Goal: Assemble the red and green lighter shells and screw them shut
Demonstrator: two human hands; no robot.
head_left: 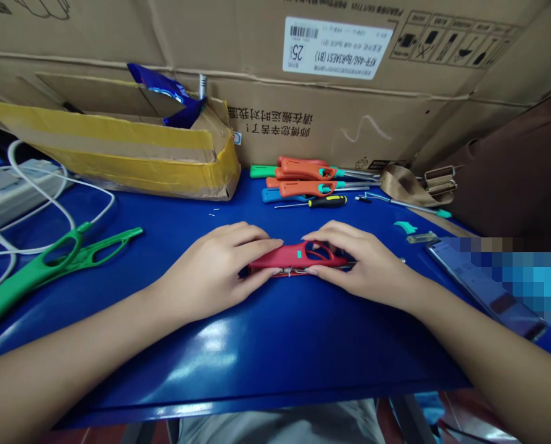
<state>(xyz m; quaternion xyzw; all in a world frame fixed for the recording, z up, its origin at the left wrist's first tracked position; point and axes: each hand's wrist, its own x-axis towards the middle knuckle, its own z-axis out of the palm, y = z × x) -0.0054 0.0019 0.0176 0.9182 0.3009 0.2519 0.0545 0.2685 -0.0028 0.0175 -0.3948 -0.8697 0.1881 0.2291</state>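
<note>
A red plastic lighter casing (298, 256) with a small teal button lies flat on the blue table (266, 345), a metal part showing along its lower edge. My left hand (219, 268) grips its left end, fingers curled over the top and thumb below. On the other end sits my right hand (353, 262), pinching the casing between fingers and thumb. Both hands rest on the table.
Green lighter shells (48, 265) lie at the left by white cables (34, 203). Several orange, green and blue lighters (303, 179) and a small black-and-yellow screwdriver (321, 201) lie behind. A yellow-taped cardboard box (131, 154) stands back left, a phone (483, 283) at the right.
</note>
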